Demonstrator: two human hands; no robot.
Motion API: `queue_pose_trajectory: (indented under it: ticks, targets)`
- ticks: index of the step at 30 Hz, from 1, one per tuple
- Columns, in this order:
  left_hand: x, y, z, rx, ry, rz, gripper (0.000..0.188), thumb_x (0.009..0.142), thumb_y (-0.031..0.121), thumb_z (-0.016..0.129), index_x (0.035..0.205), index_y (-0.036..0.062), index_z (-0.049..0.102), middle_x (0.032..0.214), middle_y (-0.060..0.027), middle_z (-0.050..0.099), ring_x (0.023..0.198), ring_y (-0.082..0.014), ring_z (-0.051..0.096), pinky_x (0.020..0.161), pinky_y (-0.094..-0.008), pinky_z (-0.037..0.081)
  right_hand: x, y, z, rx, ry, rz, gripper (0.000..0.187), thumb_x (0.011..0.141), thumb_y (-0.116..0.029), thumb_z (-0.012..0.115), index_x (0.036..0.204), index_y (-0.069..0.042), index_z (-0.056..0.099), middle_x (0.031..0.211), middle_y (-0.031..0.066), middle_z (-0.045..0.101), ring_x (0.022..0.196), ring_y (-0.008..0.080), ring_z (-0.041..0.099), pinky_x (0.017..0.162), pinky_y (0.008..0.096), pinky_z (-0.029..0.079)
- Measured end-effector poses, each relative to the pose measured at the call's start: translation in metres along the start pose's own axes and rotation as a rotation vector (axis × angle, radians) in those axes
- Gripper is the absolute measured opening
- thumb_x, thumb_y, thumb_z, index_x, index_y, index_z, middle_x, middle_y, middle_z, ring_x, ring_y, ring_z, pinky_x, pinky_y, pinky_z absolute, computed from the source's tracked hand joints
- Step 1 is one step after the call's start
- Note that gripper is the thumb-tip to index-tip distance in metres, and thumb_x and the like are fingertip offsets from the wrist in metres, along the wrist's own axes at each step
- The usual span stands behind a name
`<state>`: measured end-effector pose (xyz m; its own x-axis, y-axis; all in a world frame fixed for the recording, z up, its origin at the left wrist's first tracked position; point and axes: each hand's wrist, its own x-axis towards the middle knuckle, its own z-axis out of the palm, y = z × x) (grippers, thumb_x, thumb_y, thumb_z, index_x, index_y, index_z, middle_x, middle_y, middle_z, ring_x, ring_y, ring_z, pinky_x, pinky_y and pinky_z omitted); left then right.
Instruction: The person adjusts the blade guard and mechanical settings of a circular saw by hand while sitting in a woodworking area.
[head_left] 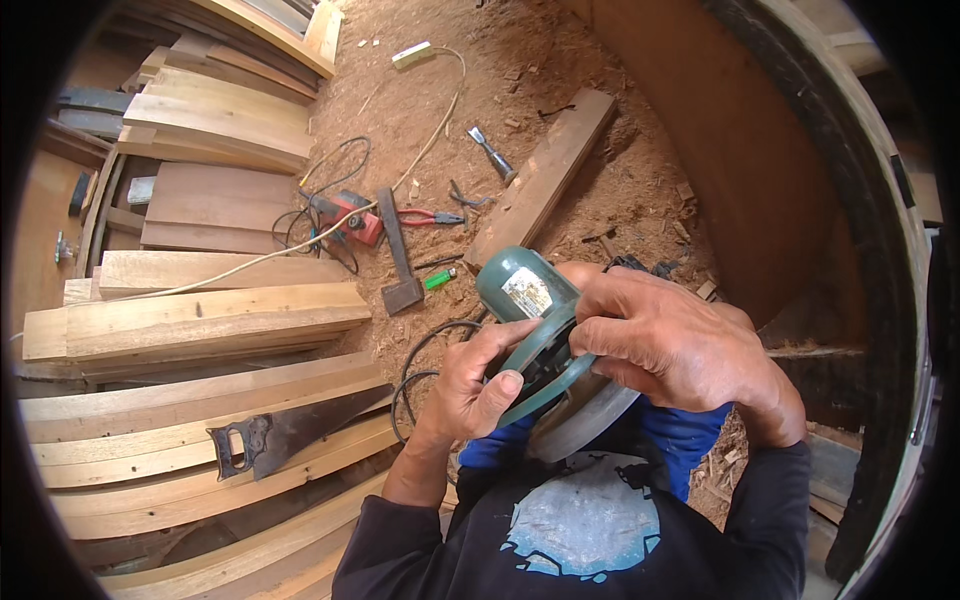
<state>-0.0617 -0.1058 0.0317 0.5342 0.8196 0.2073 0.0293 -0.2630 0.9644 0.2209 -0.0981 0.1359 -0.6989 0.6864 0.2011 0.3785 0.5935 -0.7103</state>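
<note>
In front of my torso is a green power tool (525, 285) with a rounded motor housing, a pale label and a dark slotted area below. A grey, curved, disc-like part (585, 418) shows at its lower side. My left hand (475, 385) grips the tool's left edge, thumb lying over the green rim. On the other side, my right hand (670, 335) has its fingers curled in at the tool's dark middle. The knuckles hide what the right fingertips touch.
Sawdust covers the ground, where a wooden beam (545, 180), chisel (490, 155), pliers (432, 217), hatchet (400, 260), green lighter (439, 278) and red power tool (358, 218) lie. Left are stacked planks (215, 320) and a handsaw (300, 430). A large curved wooden piece (740, 130) rises right. Cords cross the floor.
</note>
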Motion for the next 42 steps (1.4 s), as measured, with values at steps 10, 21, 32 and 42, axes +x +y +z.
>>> queue_pose_trajectory:
  ticks: [10,21,32,42]
  targets:
    - [0.007,0.001,0.002,-0.103,0.008,-0.036,0.059,0.099,0.031,0.064,0.146,-0.004,0.057,0.124,-0.0197,0.074,0.114,-0.0224,0.071,0.101,-0.0382,0.055,-0.002,-0.017,0.023,-0.229,0.161,0.036,0.038,0.081,-0.007,0.074,0.117,-0.005,0.064,0.11,0.0145,0.062,0.104,0.0371,0.063,0.089,0.0457,0.052]
    - [0.049,0.004,0.023,-0.373,0.059,-0.1,0.044,0.109,0.018,0.057,0.148,-0.0018,0.051,0.126,-0.0143,0.071,0.112,-0.0134,0.067,0.097,-0.0301,0.054,-0.024,-0.063,0.087,-0.53,0.377,0.232,0.054,0.077,-0.028,0.084,0.126,-0.011,0.068,0.12,0.0065,0.068,0.114,0.0316,0.058,0.108,0.0601,0.035]
    - [0.056,-0.006,0.06,-0.295,0.084,-0.014,0.042,0.11,0.008,0.053,0.149,-0.0051,0.044,0.132,-0.0172,0.063,0.116,-0.0177,0.064,0.101,-0.0342,0.053,-0.033,-0.043,0.135,-0.704,0.499,0.476,0.119,0.073,-0.03,0.091,0.169,0.002,0.029,0.109,0.0122,0.067,0.137,0.0392,0.048,0.122,0.0706,0.009]
    - [0.038,-0.011,0.061,-0.122,0.119,0.081,0.047,0.111,0.011,0.053,0.153,-0.0058,0.041,0.133,-0.0213,0.062,0.12,-0.0221,0.065,0.104,-0.0361,0.052,-0.04,-0.06,0.145,-0.646,0.508,0.537,0.088,0.087,-0.017,0.07,0.168,-0.007,0.036,0.114,0.0166,0.064,0.137,0.0372,0.049,0.119,0.0721,0.017]
